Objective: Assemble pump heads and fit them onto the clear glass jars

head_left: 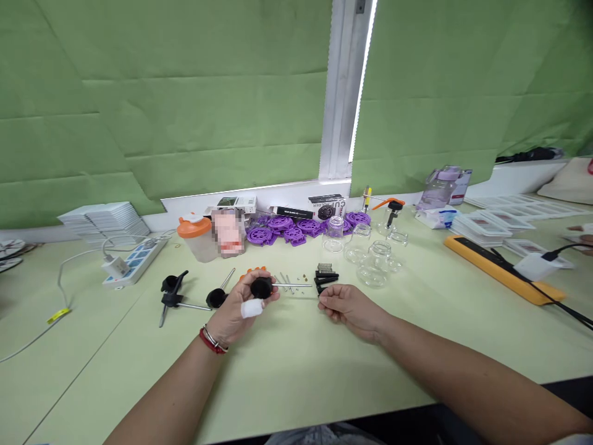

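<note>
My left hand (236, 309) is closed around a black cup-shaped part (262, 287) with a straight metal rod (294, 285) pointing right; its thumb wears a white cover (252, 308). My right hand (347, 309) is pinched near the rod's far end. A thin pale line reaches its fingertips, but what they hold is unclear. Just beyond lie black lever-like pieces (328, 279), springs (325, 268) and small metal pins (287, 282). Orange pieces (254, 272) show partly behind my left hand. Left of it rest another black part with a rod (216, 298) and a black clamp assembly (172, 299).
Purple pieces (282, 224) are piled at the back beside an orange-lidded container (197, 238). Several clear glass vessels (373, 272) stand beyond my right hand. A power strip (139, 259) is at left, an orange-and-black bar (503, 272) with cables at right. Another person's hand (587, 238) shows at the right edge.
</note>
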Available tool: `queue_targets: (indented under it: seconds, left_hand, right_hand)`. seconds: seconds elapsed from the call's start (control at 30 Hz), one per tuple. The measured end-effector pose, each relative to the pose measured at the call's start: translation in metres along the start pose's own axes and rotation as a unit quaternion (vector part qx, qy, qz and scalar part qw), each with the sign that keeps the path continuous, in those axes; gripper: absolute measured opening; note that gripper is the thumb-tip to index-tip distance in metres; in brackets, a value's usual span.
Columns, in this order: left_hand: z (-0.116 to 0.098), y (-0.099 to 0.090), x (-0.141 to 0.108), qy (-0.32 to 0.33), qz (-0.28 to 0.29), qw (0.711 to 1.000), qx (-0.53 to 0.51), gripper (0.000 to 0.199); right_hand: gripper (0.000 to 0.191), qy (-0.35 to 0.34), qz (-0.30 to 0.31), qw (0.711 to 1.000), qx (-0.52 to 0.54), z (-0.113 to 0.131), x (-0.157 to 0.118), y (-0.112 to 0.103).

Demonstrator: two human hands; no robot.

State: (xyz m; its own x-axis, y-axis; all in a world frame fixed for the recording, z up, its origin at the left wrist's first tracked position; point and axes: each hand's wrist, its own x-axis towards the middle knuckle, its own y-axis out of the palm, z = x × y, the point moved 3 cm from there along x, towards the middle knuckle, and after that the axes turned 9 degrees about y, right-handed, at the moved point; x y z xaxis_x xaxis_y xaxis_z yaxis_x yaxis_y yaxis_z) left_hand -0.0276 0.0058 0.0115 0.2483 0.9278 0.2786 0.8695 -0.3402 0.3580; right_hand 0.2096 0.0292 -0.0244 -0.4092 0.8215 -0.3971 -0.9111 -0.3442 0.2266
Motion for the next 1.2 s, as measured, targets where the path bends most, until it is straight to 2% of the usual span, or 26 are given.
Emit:
queue_targets:
  seconds: [0.1, 0.17, 0.37, 0.57, 0.8, 1.0, 1.1, 1.2]
  left_hand:
    - [0.011, 0.000, 0.000, -0.032, 0.032, 0.997, 0.057, 0.063]
    - [0.017, 0.001, 0.000, -0.046, 0.061, 0.993, 0.086, 0.065]
    - [0.017, 0.006, 0.000, -0.024, 0.112, 0.984, 0.140, 0.064]
    - [0.017, 0.011, -0.001, -0.002, 0.118, 0.980, 0.159, 0.064]
    - [0.021, 0.015, -0.004, -0.011, 0.132, 0.973, 0.186, 0.067]
    - [0.020, 0.017, -0.008, -0.044, 0.168, 0.931, 0.320, 0.085]
    - [0.021, 0.016, -0.008, -0.037, 0.187, 0.906, 0.379, 0.084]
    - [0.021, 0.015, -0.007, -0.024, 0.195, 0.891, 0.408, 0.078]
  right_hand:
    - [0.028, -0.021, 0.000, 0.999, 0.038, -0.007, 0.001, -0.004]
    - [0.029, -0.036, -0.003, 0.998, 0.050, -0.009, 0.003, -0.006]
    - [0.030, -0.053, -0.017, 0.997, 0.051, -0.011, 0.005, -0.008]
    - [0.030, -0.063, -0.025, 0.996, 0.057, -0.012, 0.005, -0.009]
    - [0.033, -0.071, -0.031, 0.995, 0.059, -0.011, 0.007, -0.011]
    - [0.034, -0.089, -0.048, 0.994, 0.038, -0.009, 0.008, -0.013]
    - [0.033, -0.099, -0.057, 0.993, 0.017, -0.008, 0.008, -0.013]
    - [0.031, -0.098, -0.063, 0.993, -0.001, -0.009, 0.009, -0.013]
